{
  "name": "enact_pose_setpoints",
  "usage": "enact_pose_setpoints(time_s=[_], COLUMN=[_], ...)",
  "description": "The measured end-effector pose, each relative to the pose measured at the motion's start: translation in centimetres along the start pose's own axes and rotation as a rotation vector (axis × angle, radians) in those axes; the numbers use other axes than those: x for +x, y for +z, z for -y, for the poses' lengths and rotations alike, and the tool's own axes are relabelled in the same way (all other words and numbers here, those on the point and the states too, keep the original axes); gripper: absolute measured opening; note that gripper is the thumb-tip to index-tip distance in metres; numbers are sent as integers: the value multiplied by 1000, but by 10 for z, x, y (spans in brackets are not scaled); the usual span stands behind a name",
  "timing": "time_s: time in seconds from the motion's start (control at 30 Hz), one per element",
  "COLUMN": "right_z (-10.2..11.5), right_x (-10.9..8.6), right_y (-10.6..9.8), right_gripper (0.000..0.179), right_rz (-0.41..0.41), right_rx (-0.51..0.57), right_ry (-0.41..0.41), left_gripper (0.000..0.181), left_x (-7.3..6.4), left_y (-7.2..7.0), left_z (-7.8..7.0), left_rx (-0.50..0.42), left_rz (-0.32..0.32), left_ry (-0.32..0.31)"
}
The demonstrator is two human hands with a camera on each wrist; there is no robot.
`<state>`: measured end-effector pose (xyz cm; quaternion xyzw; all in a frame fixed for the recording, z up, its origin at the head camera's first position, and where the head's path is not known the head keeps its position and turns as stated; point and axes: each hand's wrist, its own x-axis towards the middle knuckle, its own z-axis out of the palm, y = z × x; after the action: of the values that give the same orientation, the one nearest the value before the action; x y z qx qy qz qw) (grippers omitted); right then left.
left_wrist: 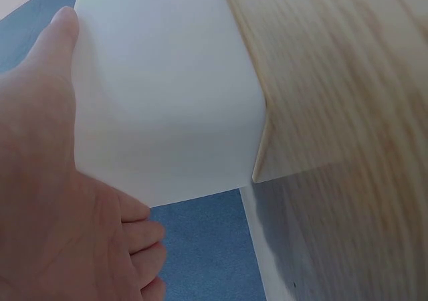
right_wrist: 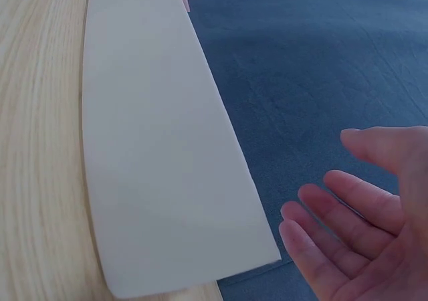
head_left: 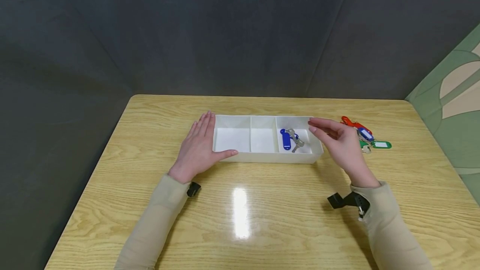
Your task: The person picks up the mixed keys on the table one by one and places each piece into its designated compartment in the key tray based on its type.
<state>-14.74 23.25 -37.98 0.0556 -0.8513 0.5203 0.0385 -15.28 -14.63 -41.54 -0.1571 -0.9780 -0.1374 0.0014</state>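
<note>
A white box with three compartments stands on the table. In its right compartment lie silver keys with a blue key tag. My left hand lies against the box's left end, fingers straight, thumb along the front wall. In the left wrist view the palm side of that hand meets the box wall. Close to the box's right end is my right hand, fingers loosely bent. The right wrist view shows nothing between the fingers and thumb of that hand, apart from the box wall.
Right of the box, a small pile holds keys with a red tag, a blue tag and a green tag. The wooden table reaches back to a dark cloth. A green patterned panel stands at the right.
</note>
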Motion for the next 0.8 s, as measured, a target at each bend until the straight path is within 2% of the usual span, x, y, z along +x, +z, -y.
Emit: enact_pose_setpoints(time_s=[0.8], right_z=[2], right_x=[-6], right_y=[-6], right_gripper=[45], right_rz=[-8], right_rx=[6], right_ry=[-12], left_gripper=[127], left_x=[1], left_y=[0], left_z=[0], left_rx=[5], left_rz=[11], left_ry=[-15])
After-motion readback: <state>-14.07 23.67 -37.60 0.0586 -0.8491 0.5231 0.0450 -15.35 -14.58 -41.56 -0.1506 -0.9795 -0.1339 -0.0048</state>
